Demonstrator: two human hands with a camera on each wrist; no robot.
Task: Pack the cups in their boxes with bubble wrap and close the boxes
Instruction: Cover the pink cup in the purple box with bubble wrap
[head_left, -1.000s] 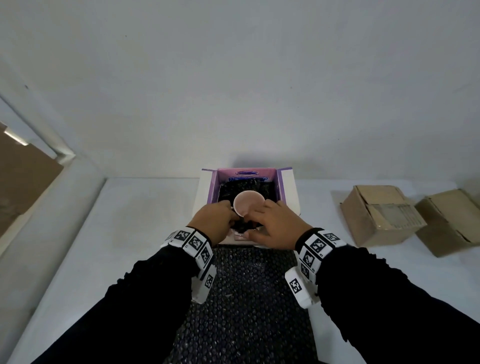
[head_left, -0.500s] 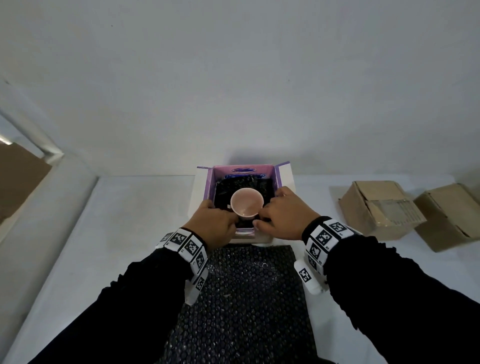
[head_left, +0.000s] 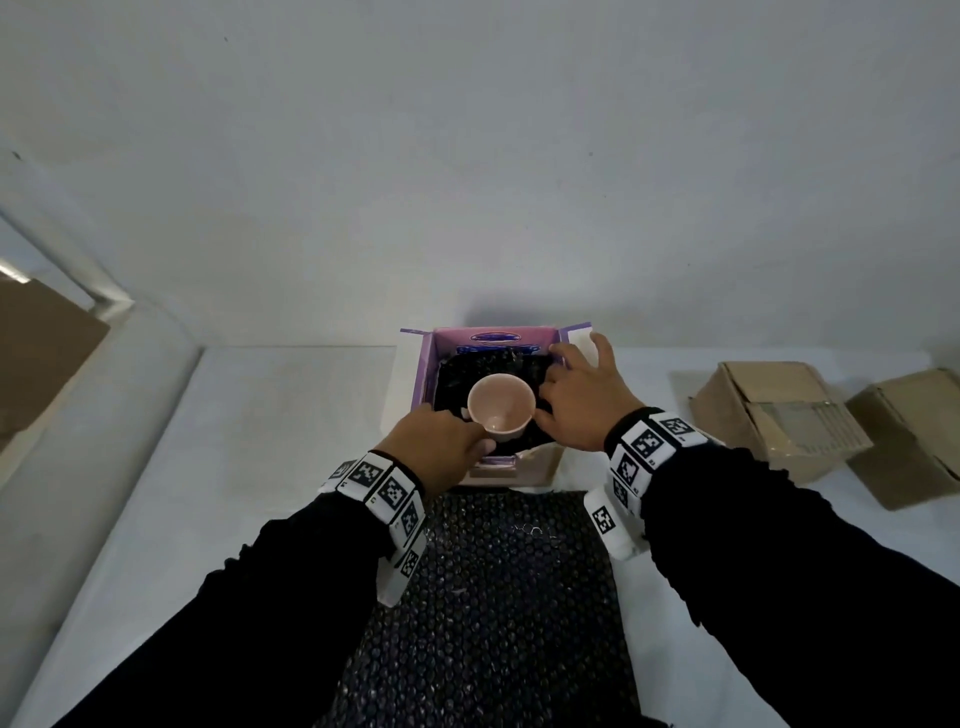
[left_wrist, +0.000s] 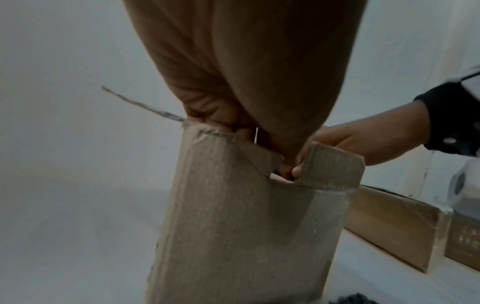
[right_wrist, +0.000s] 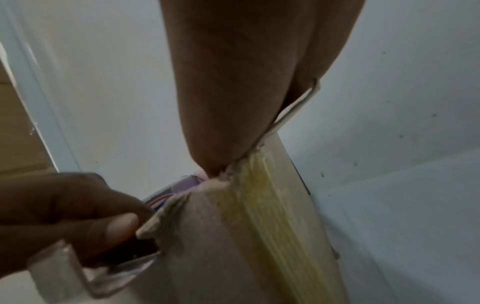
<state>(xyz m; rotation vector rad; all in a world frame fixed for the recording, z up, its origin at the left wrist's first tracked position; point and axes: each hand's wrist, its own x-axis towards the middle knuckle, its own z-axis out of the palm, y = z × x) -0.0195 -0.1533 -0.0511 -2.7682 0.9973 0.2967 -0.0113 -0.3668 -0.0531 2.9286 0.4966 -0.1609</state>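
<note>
A pink cup (head_left: 501, 402) stands upright in the open purple and white box (head_left: 423, 364), on the dark bubble wrap (head_left: 462, 374) that lines it. My left hand (head_left: 457, 441) is at the cup's near left side, fingers curled at its handle and thumb under the rim. My right hand (head_left: 576, 374) lies with spread, straight fingers on the bubble wrap along the box's right wall, clear of the cup. In the left wrist view only the box's brown front wall (left_wrist: 233, 226) and the right hand (left_wrist: 363, 142) show. The right wrist view shows the left hand (right_wrist: 64, 205) at the box's front edge.
A second sheet of dark bubble wrap (head_left: 493, 597) lies flat on the white table between my arms, just in front of the box. Two brown cardboard boxes (head_left: 779, 415) (head_left: 914, 431) sit at the right. The wall stands right behind the purple box.
The cup has gone further back into the box. My right hand has let go of it and spread over the wrap at the right wall. My left hand stays at the cup.
</note>
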